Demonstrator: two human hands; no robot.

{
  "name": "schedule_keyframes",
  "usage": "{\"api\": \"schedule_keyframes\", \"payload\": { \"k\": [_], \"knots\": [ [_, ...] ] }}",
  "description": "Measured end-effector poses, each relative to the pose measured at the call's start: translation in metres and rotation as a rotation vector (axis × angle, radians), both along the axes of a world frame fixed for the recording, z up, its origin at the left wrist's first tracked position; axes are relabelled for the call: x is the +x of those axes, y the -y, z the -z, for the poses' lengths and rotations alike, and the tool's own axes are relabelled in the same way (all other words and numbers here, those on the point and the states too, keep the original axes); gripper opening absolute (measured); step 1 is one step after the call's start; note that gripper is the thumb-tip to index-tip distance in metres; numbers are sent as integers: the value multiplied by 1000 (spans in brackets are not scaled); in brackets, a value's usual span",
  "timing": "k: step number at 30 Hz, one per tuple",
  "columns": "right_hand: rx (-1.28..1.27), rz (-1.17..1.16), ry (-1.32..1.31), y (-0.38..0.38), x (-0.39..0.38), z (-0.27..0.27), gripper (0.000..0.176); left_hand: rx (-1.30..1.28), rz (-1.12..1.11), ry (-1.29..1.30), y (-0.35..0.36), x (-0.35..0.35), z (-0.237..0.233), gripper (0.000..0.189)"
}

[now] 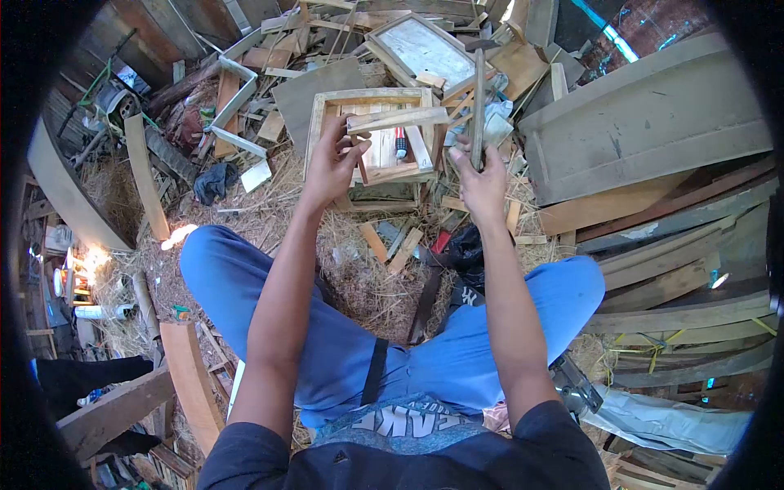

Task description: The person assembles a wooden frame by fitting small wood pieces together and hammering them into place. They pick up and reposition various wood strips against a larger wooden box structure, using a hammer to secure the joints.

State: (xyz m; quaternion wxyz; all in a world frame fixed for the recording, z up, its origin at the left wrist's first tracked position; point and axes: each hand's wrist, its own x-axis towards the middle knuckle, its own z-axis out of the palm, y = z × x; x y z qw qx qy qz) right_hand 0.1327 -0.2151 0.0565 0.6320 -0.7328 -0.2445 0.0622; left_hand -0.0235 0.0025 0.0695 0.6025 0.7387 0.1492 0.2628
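My left hand (pixel 331 163) is closed on a small wooden frame piece, whose pale top bar (pixel 396 120) stretches to the right, with a thin brown strip (pixel 359 166) below my fingers. My right hand (pixel 482 181) grips a hammer (pixel 478 98) by its handle, head up and pointing away from me. Behind and under the frame piece is a shallow wooden box (pixel 314 131) with a slatted bottom. A red and black handled tool (pixel 400 144) shows inside the box, partly covered by the bar in this view.
Scrap wood and a white-panelled frame (pixel 416 47) are heaped behind the box. A large grey panel (pixel 645 122) leans at the right, above stacked boards (pixel 678 314). Wood offcuts (pixel 404 251) and a black plastic bag (pixel 465 249) lie before my crossed legs. A curved plank (pixel 192 376) stands at left.
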Motion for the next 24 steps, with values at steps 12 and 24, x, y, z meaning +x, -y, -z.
{"api": "schedule_keyframes", "payload": {
  "k": [12,24],
  "knots": [
    [38,-65,-82,-27,10,-19,34,-36,-20,86,1,4,16,50],
    [19,-59,-90,-33,11,-14,30,600,-358,333,54,-2,21,21]
  ]
}}
